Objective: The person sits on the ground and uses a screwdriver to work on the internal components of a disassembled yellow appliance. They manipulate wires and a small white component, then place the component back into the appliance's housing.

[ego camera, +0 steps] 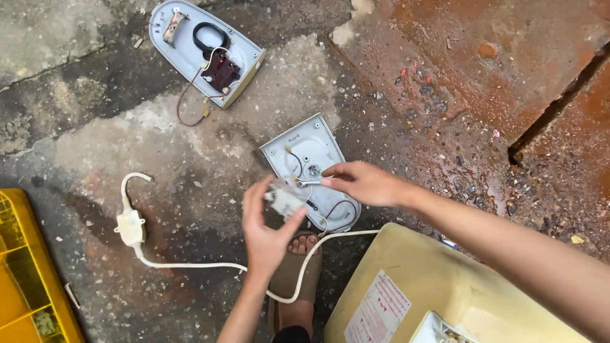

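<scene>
My left hand point(267, 232) grips a small white plastic switch part point(284, 201) between thumb and fingers, just left of a white iron-shaped base plate point(311, 152) lying on the ground. My right hand point(362, 184) reaches over that plate and pinches a thin metal strip point(307, 183) that runs toward the switch part. Thin red and dark wires point(333, 209) loop across the plate's lower end.
A second white shell point(184, 44) with a dark red block and a black ring lies at the top left. A white cord with an inline box point(131, 227) curls across the concrete past my sandalled foot point(298, 279). A yellow crate point(25, 273) stands left, a cream casing point(438, 292) lower right.
</scene>
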